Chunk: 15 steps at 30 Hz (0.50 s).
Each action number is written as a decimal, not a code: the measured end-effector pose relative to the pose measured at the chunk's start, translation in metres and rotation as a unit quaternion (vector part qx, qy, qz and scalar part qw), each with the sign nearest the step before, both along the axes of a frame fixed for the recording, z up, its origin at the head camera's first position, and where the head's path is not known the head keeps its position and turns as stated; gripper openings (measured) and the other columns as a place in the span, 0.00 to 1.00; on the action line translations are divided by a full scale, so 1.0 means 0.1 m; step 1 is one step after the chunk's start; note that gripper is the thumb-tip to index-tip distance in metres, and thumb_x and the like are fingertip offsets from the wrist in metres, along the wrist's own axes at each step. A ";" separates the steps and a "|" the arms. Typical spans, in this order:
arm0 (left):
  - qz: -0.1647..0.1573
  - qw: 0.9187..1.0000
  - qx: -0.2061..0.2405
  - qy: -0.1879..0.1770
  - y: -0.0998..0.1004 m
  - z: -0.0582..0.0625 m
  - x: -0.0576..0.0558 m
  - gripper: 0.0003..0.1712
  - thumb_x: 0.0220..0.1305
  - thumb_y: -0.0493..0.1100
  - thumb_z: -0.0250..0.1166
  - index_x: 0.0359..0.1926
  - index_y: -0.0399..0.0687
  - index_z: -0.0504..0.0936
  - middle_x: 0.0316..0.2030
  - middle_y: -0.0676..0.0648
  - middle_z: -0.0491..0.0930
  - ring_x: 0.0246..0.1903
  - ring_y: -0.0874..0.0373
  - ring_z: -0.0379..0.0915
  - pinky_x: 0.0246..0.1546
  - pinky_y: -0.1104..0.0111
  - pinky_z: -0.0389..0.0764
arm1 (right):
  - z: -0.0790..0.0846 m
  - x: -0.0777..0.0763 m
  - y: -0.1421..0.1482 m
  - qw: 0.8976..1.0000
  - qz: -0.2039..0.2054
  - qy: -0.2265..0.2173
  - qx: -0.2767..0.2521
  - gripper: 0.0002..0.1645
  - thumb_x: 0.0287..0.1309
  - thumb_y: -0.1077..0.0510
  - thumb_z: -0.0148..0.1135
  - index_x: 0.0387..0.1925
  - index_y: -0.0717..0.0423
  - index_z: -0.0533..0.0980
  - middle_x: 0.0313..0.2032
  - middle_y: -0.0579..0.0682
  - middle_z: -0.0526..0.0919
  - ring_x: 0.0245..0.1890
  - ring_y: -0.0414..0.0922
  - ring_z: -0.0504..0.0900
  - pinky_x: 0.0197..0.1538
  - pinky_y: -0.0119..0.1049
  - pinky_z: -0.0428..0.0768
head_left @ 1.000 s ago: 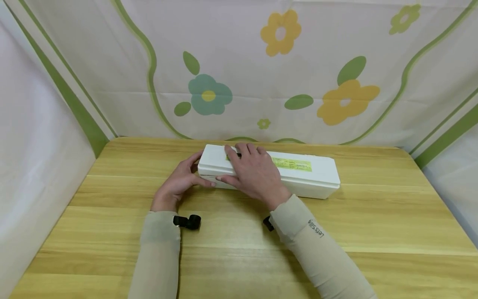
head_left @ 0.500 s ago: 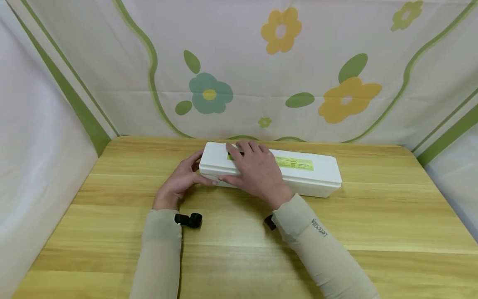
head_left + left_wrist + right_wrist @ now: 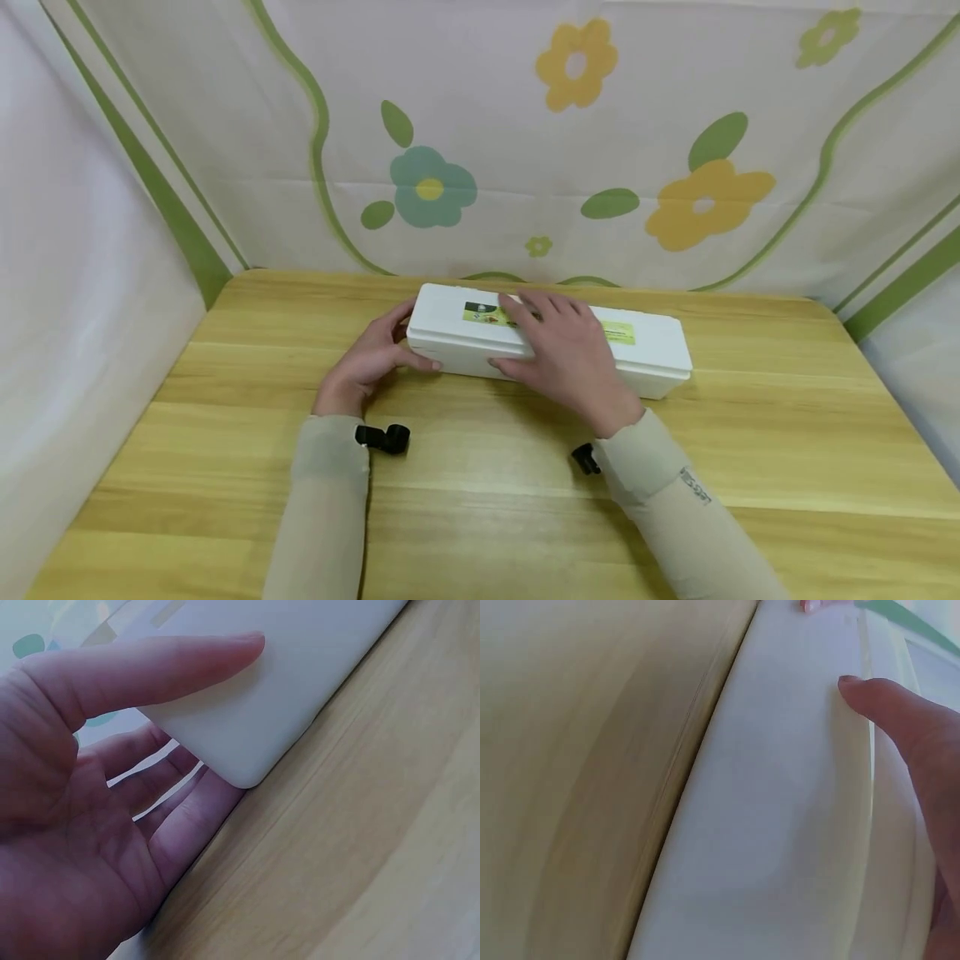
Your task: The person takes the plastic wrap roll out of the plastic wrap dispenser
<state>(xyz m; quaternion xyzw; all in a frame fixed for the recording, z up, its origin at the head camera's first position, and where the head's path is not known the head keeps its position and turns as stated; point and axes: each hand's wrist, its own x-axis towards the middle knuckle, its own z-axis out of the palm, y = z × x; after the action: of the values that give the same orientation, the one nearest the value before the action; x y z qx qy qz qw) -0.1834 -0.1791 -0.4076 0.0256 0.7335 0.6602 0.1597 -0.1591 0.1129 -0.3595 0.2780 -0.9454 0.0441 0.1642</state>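
Note:
A long white box (image 3: 461, 357) lies across the far part of the table, its lid (image 3: 652, 335) on top. My left hand (image 3: 375, 357) holds the box's left end. In the left wrist view the thumb (image 3: 180, 667) lies along the front side, while the other fingers pass behind the corner. My right hand (image 3: 573, 354) grips across the lid near the middle, fingers over the top and thumb (image 3: 889, 705) against the front side, just under the lid's rim. A yellow-green printed label (image 3: 480, 314) on the lid is partly covered by that hand.
The box stands on a wooden table (image 3: 480, 500), close to its back edge. Behind it hangs a white cloth (image 3: 495, 100) with printed flowers. More cloth (image 3: 90, 250) hangs on the left and right. Each sleeve cuff carries a small black wrist mount (image 3: 386, 438).
My right hand has slid to the right along the lid, uncovering the left part of the label. The left hand keeps its hold at the box's end. The box has barely moved.

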 end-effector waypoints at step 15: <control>-0.001 1.000 -0.010 0.008 -0.14 -0.01 0.03 0.66 0.45 0.26 0.84 0.84 0.59 0.63 0.77 0.46 0.70 0.73 0.45 0.65 0.76 0.49 0.66 | -0.06 0.14 0.70 0.997 -0.047 -0.018 -0.057 0.57 0.48 0.27 0.80 0.77 0.40 0.72 0.68 0.55 0.81 0.66 0.60 0.80 0.70 0.62 0.70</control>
<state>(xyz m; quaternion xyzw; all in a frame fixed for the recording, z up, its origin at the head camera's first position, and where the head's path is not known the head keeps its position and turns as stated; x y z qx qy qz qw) -0.1806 -0.1926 -0.4084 0.0296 0.7413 0.6524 0.1546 -0.1453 0.1834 -0.3658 0.2227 -0.9562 0.0949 0.1645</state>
